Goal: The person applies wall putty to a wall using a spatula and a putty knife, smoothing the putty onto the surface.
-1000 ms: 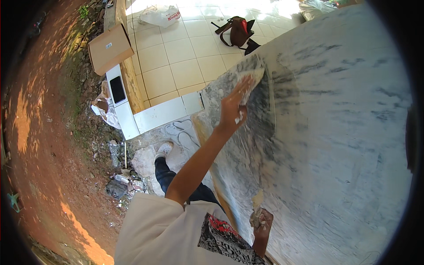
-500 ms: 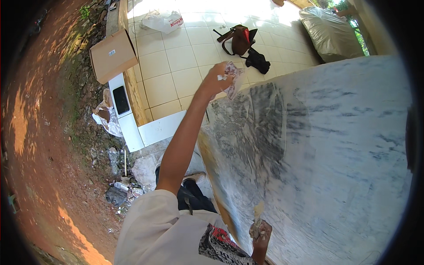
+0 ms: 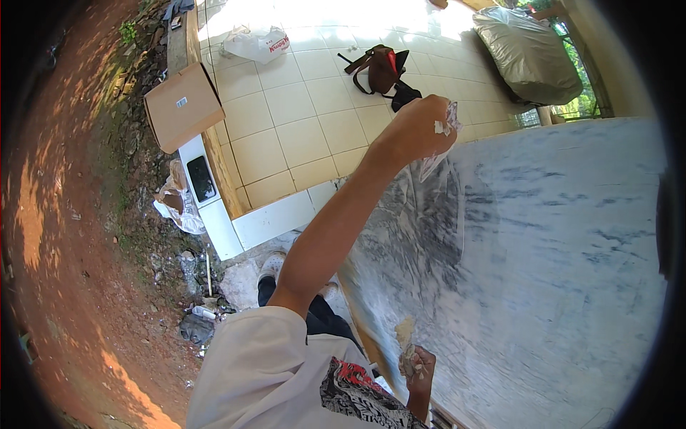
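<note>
My left hand is raised on an outstretched arm at the top edge of a grey, streaky plastered wall. It grips a thin whitish scraper smeared with plaster, whose blade lies against the wall. My right hand is low, close to my white printed shirt. It is closed on a small tool with a lump of pale plaster and rests against the wall's lower part.
Beyond the wall lies a cream tiled floor with a brown bag, a white plastic bag and a silver covered bulk. A cardboard box and a dark flat device sit on the white ledge; red dirt with rubble lies left.
My left hand has risen with the scraper from the wall's face to its top edge. The right hand has stayed low against the wall.
</note>
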Available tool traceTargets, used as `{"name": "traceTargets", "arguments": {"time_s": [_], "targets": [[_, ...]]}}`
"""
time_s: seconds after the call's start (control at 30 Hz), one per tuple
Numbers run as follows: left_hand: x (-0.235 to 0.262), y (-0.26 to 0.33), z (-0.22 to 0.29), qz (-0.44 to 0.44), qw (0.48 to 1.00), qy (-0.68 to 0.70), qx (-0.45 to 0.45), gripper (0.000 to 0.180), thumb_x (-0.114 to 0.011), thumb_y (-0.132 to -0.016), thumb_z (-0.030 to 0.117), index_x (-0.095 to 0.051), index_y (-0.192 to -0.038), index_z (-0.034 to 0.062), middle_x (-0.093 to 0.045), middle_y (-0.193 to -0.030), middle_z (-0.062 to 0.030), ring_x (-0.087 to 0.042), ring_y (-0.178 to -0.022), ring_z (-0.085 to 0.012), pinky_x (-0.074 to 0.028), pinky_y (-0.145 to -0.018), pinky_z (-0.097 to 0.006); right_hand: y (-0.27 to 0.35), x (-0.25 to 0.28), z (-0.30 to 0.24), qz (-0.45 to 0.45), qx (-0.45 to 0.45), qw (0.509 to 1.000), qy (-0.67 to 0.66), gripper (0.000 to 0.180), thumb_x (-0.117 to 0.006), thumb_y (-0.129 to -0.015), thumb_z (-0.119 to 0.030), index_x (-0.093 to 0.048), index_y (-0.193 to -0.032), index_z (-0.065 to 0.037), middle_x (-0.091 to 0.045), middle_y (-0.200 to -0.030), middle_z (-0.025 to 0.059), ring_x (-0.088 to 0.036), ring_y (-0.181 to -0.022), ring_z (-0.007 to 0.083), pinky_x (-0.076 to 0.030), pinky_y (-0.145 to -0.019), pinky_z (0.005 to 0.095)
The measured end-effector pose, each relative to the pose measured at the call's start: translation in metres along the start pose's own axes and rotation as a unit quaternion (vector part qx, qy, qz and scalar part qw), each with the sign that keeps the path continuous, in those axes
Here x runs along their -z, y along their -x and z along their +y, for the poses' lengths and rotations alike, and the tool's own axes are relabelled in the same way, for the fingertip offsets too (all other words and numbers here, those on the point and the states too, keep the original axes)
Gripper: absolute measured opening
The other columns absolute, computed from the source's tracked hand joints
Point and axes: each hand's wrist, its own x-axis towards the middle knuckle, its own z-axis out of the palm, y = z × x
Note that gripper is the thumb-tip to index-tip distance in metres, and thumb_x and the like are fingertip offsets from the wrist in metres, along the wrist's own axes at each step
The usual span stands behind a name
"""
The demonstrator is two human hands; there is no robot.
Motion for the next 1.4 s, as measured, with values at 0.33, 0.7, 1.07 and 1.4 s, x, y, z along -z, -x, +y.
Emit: {"name": "traceTargets", "arguments": {"time_s": [0.33,0.7,1.07,1.4], "targets": [[-0.012,0.094,-0.027,0.125,0.926,0.338,0.113,0.034,-0.051,-0.089,-0.004,-0.058,-0.122,0.0004,-0.066,-0.105,-0.0105,-0.060,-0.091,-0.0080,-0.049,-0.077,-0.026,0.009,0.012,0.023,-0.002,-0.022,1.000,-0.020,0.066,-0.069,-0.082,-0.051,-0.063,-0.105,0.010,-0.066,-0.094,0.0085,-0.062,-0.080,0.0144,-0.049,-0.071,0.0271],[-0.161,0.187,-0.060,0.166,0.977,0.008,-0.134,0.062,-0.046,-0.064,-0.017,-0.060,-0.122,0.0015,-0.061,-0.122,-0.0178,-0.056,-0.117,-0.0320,-0.051,-0.094,-0.038,0.018,0.040,0.040,0.006,-0.005,1.000,0.024,0.054,-0.064,-0.088,-0.043,-0.065,-0.104,0.009,-0.066,-0.089,0.0073,-0.062,-0.075,0.0130,-0.049,-0.068,0.0259],[-0.104,0.102,-0.069,0.159,0.986,-0.045,-0.024,0.064,-0.037,-0.065,-0.015,-0.056,-0.125,-0.0032,-0.064,-0.113,-0.0228,-0.067,-0.097,-0.0318,-0.050,-0.081,-0.028,0.038,0.061,0.050,0.047,0.012,0.998,-0.038,0.045,-0.064,-0.090,-0.035,-0.065,-0.102,0.008,-0.067,-0.087,0.0065,-0.061,-0.075,0.0119,-0.048,-0.067,0.0255],[-0.239,0.247,-0.040,0.152,0.984,0.011,-0.089,0.064,-0.042,-0.066,-0.013,-0.053,-0.128,-0.0027,-0.050,-0.135,-0.0214,-0.045,-0.128,-0.0352,-0.041,-0.104,-0.042,0.029,0.067,0.051,-0.014,-0.017,0.999,-0.038,0.045,-0.063,-0.090,-0.035,-0.065,-0.102,0.008,-0.066,-0.088,0.0056,-0.061,-0.075,0.0112,-0.048,-0.069,0.0257]]}}
